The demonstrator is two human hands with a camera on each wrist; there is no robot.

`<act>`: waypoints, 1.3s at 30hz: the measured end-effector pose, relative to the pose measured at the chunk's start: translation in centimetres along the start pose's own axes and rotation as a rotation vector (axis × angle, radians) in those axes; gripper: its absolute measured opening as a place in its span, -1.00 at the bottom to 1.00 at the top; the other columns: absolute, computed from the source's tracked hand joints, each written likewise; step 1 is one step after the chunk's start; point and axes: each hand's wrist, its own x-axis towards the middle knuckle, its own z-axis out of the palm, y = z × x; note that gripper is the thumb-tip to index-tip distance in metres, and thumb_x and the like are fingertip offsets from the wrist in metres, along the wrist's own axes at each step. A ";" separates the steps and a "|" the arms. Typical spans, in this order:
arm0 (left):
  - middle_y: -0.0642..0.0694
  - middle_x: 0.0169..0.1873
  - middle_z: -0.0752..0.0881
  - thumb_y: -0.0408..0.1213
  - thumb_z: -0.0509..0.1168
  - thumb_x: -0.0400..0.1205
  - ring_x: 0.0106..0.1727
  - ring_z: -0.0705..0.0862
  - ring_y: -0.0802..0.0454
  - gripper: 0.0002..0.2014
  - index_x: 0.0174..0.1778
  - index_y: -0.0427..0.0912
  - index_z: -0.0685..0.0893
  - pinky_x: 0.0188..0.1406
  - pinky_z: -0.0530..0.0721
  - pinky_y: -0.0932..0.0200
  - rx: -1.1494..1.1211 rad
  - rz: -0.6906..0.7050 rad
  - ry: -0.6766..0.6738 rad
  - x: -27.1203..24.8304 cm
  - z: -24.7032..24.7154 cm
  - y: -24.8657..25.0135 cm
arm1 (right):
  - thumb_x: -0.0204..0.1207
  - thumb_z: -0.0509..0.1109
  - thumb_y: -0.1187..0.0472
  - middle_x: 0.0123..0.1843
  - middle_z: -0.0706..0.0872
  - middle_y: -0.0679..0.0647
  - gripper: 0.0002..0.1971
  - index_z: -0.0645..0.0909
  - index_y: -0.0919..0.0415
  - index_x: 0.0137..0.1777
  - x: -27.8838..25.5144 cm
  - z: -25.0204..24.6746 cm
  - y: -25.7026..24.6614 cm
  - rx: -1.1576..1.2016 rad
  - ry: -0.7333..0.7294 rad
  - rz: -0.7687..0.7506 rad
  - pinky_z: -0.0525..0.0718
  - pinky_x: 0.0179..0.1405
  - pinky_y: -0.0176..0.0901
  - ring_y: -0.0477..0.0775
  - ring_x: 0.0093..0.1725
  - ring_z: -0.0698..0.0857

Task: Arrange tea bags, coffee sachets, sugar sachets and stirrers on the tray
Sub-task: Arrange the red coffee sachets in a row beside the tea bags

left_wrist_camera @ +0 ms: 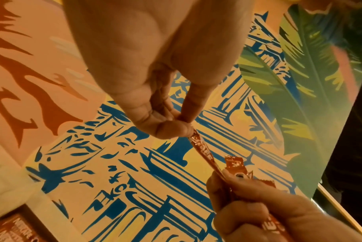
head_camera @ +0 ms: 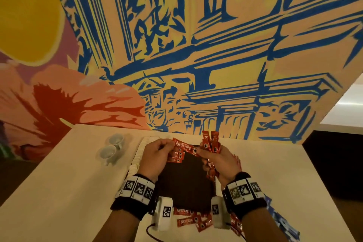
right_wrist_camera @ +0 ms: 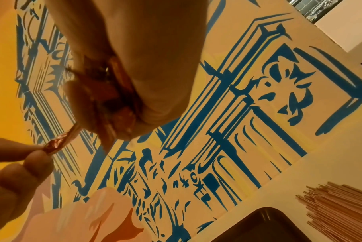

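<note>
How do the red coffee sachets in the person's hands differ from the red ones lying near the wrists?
The red coffee sachets in the hands are lifted above the dark brown tray, pinched by the left hand and bunched in the right hand; the loose red sachets lie flat on the white table, untouched. The held ones fan upward; the loose ones lie scattered. Both show Nescafe print.

My right hand (right_wrist_camera: 134, 78) fills the upper left of the frame, gripping red coffee sachets (right_wrist_camera: 122, 104). At lower left my left hand (right_wrist_camera: 16, 167) pinches one sachet (right_wrist_camera: 58, 144). Stirrers (right_wrist_camera: 339, 211) and the tray (right_wrist_camera: 275, 226) sit lower right.
</note>
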 end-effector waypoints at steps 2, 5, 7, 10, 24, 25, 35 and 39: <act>-0.21 -0.25 0.80 -0.40 0.34 0.71 -0.27 0.70 0.00 -0.89 -0.04 -0.34 0.76 -0.29 0.67 0.15 -0.141 -0.086 -0.030 -0.5 -0.3 0.0 | 0.58 0.53 0.31 -0.38 0.59 0.06 -0.88 0.68 0.25 0.06 0.2 -0.2 0.2 0.005 -0.001 -0.022 0.48 -0.57 -0.25 -0.03 -0.48 0.53; -0.23 -0.25 0.77 -0.44 0.32 0.71 -0.29 0.70 0.02 -0.88 -0.02 -0.39 0.75 -0.31 0.69 0.18 -0.277 -0.175 -0.074 -0.8 -1.0 -0.3 | 0.59 0.54 0.28 -0.36 0.60 0.08 -0.85 0.68 0.25 0.10 0.7 -0.2 0.3 -0.043 0.001 -0.034 0.51 -0.57 -0.25 -0.01 -0.49 0.54; -0.25 -0.22 0.78 -0.44 0.32 0.71 -0.28 0.72 0.01 -0.88 0.00 -0.40 0.74 -0.29 0.69 0.17 -0.254 -0.191 -0.086 -0.6 -1.4 -0.5 | 0.59 0.53 0.29 -0.39 0.63 0.04 -0.86 0.69 0.26 0.10 1.3 -0.2 0.3 -0.119 0.009 -0.036 0.53 -0.55 -0.24 -0.01 -0.50 0.55; -0.27 -0.19 0.80 -0.45 0.33 0.70 -0.23 0.74 -0.03 -0.90 0.01 -0.39 0.74 -0.23 0.72 0.15 -0.166 -0.188 -0.082 0.2 -1.9 -0.7 | 0.58 0.55 0.28 -0.43 0.66 -0.02 -0.84 0.68 0.26 0.10 2.4 -0.1 0.8 -0.195 0.016 -0.022 0.54 -0.48 -0.15 0.00 -0.48 0.56; 0.15 0.27 0.68 0.01 0.49 0.59 0.32 0.57 0.17 -0.64 0.31 0.25 0.70 0.45 0.54 0.03 0.994 0.329 -0.435 7.2 -3.1 -5.0 | 0.58 0.52 0.32 -0.39 0.62 0.07 -0.78 0.66 0.37 0.17 6.9 0.3 5.0 -0.206 0.062 0.163 0.56 -0.48 -0.16 0.02 -0.45 0.56; 0.15 0.24 0.70 0.01 0.49 0.59 0.29 0.59 0.17 -0.66 0.29 0.21 0.73 0.42 0.56 0.03 1.008 0.334 -0.457 7.8 -3.1 -5.3 | 0.59 0.52 0.27 -0.38 0.62 0.10 -0.78 0.68 0.35 0.17 7.3 0.2 5.5 -0.174 0.077 0.204 0.55 -0.51 -0.17 0.01 -0.46 0.57; -0.04 0.25 0.72 -0.08 0.38 0.65 0.32 0.63 -0.10 -0.67 0.35 0.05 0.69 0.27 0.60 0.05 1.260 0.141 -0.488 16.3 -4.3 -12.3 | 0.62 0.50 0.09 -0.25 0.79 0.14 -0.62 0.72 0.43 0.23 10.7 -1.4 10.1 0.044 0.188 0.530 0.66 -0.36 -0.11 0.05 -0.37 0.70; -0.07 0.26 0.73 -0.11 0.40 0.63 0.29 0.65 -0.13 -0.68 0.30 -0.04 0.69 0.29 0.61 -0.03 1.324 0.093 -0.533 18.6 -3.6 -15.5 | 0.71 0.39 0.08 -0.17 0.79 0.22 -0.72 0.70 0.34 0.15 11.8 -1.0 11.5 0.212 0.179 0.549 0.78 -0.11 0.06 0.16 -0.22 0.76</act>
